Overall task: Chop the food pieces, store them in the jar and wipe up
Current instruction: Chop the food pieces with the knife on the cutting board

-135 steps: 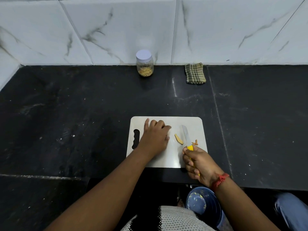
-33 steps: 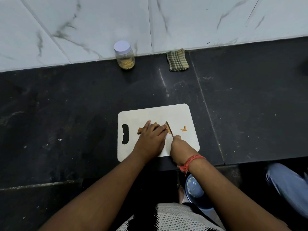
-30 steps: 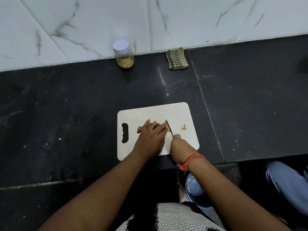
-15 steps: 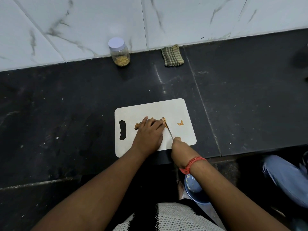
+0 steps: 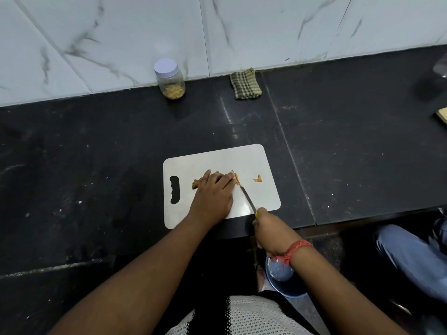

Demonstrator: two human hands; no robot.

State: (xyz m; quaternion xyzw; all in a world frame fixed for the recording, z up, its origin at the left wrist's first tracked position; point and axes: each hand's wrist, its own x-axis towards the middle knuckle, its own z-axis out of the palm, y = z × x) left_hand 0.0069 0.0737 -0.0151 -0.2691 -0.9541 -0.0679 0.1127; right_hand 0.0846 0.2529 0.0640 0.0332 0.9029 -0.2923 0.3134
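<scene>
The left hand [image 5: 212, 193] lies with its fingers together and nearly straight, pressing an orange-brown strip of food [image 5: 197, 183] flat on the white plastic cutting board [image 5: 244, 155]; the strip shows at both sides of the fingers. The right hand [image 5: 267, 229] is curled tight round the yellow handle of a slim steel knife [image 5: 248, 198], whose tip meets the food just beside the left fingertips. A small cut piece [image 5: 257, 178] lies apart toward the board's right edge. The board sits at the black stone counter's [image 5: 96, 153] front edge. At the back edge stand the clear lidded jar [image 5: 170, 79], partly filled, and a folded checked cloth [image 5: 245, 84]. Chopping looks to be the step in hand; next the blade needs a clean press downward, the holding fingers kept clear.
</scene>
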